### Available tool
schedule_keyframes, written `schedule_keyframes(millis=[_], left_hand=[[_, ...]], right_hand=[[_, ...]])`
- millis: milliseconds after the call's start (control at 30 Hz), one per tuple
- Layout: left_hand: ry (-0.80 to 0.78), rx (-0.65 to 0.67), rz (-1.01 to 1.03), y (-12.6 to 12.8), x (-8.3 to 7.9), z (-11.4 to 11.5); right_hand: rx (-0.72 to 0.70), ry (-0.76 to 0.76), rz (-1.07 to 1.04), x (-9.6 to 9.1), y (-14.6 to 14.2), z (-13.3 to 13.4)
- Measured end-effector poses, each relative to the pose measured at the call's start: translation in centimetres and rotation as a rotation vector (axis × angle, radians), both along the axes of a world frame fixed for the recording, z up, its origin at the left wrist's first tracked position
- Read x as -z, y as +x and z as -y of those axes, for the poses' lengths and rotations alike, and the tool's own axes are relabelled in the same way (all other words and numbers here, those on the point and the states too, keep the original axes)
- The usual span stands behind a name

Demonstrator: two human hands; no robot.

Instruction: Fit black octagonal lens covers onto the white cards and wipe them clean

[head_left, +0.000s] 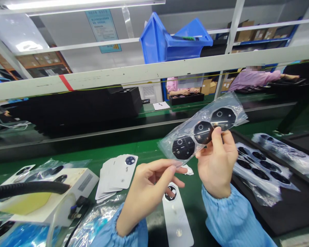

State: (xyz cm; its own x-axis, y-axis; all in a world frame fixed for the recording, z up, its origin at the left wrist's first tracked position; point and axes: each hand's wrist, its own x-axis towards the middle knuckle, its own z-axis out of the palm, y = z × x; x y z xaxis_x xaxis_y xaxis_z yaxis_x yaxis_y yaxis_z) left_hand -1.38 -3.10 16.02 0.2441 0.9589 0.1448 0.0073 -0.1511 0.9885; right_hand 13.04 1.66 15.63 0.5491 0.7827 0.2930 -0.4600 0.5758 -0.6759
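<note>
In the head view, my right hand (217, 161) pinches a clear plastic bag (167, 142) from its lower edge. Inside lie three black octagonal camera lens covers (183, 147) in a slanting row. My left hand (150, 188) is closed at the bag's lower left corner, thumb and index finger together there, the other fingers loosely bent. Below my hands a white phone back cover (179, 221) lies on the green bench, a dark camera plate at its top partly behind my left fingers. To the left, several white phone back covers (115, 176) are fanned in a stack.
A black tray (296, 212) with bagged lens covers (260, 164) lies at right. At left are a white box (89, 181), a black hose (28, 190) and plastic bags. A blue bin (157, 44) sits on the rail above. Two people in pink sleeves (254, 80) work across the bench.
</note>
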Motion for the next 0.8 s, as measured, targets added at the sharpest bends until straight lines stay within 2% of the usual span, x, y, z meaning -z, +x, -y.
schedule_keyframes(millis=[133,333,467,567,667,800], left_hand=[[0.007,-0.051,-0.021,0.2,-0.2,0.2],[0.093,-0.087,-0.143,0.0,0.3,-0.1],[0.16,-0.08,-0.246,-0.2,0.3,-0.3],[0.208,-0.069,-0.24,-0.3,0.4,-0.6],[0.283,-0.142,-0.2,-0.4,0.8,-1.2],[0.441,-0.29,-0.262,-0.5,1.4,-2.0]], right_hand=[[0.014,0.009,0.004,0.0,-0.2,-0.2],[0.038,0.028,0.051,0.1,-0.5,0.0],[-0.025,-0.011,0.133,-0.1,-0.4,0.2],[-0.099,-0.037,0.193,0.3,-0.4,-0.6],[-0.16,-0.073,0.28,1.6,-0.6,-2.3],[-0.078,-0.117,0.513,2.7,-1.2,-3.2]])
